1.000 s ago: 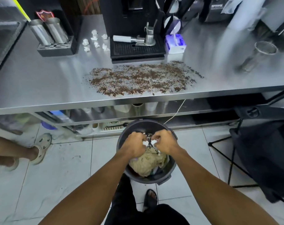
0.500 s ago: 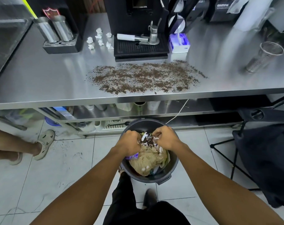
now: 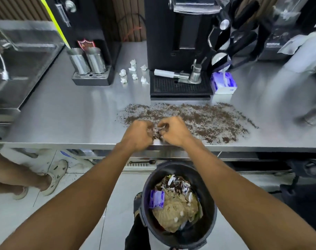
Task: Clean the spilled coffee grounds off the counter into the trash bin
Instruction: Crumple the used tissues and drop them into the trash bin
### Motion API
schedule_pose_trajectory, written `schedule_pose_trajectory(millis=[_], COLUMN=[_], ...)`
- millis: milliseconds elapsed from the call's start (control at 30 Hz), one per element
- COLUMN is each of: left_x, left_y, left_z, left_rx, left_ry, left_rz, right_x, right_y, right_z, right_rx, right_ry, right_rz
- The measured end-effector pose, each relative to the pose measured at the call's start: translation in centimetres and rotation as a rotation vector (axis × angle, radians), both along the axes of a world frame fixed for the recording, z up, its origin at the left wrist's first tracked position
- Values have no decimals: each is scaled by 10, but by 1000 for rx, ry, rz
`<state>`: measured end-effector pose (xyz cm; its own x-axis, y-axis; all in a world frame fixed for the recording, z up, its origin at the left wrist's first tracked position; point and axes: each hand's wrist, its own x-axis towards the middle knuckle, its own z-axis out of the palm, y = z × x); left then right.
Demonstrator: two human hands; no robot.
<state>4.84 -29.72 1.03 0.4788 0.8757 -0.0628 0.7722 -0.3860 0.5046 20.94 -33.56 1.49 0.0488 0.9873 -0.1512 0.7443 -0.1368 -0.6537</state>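
Mid-frame at the desk [image 3: 63,114] edge, left hand [image 3: 139,134] and right hand [image 3: 173,131] (just lifted from the trash bin [image 3: 173,167] below) together pinch a soiled tissue [image 3: 158,133] beside the coffee grounds [image 3: 207,120], mostly still unswept.

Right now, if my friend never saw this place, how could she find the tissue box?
Find the big black coffee machine at the back of the steel counter. Just right of its drip tray sits the tissue box. It is the only purple-and-white thing on the counter, with a white tissue poking out of its top.
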Motion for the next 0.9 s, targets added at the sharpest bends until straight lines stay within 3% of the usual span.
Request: schedule_pose_trajectory(millis=[233, 500, 733, 900], left_x=[-24, -43, -36, -30], left_y=[135, 272, 329, 335], left_z=[6, -20, -43, -50], left_rx=[2, 43, 143, 127], left_ry=[49, 67, 110, 88], left_rz=[4, 57, 15, 22], right_x=[-24, -52, -48, -43], right_y=[136, 260, 313, 316], right_z=[18, -10, -38, -45], right_rx=[36, 72, 85, -1], right_ry=[-69, -174, -394, -389], right_rz=[8, -94, -89, -153])
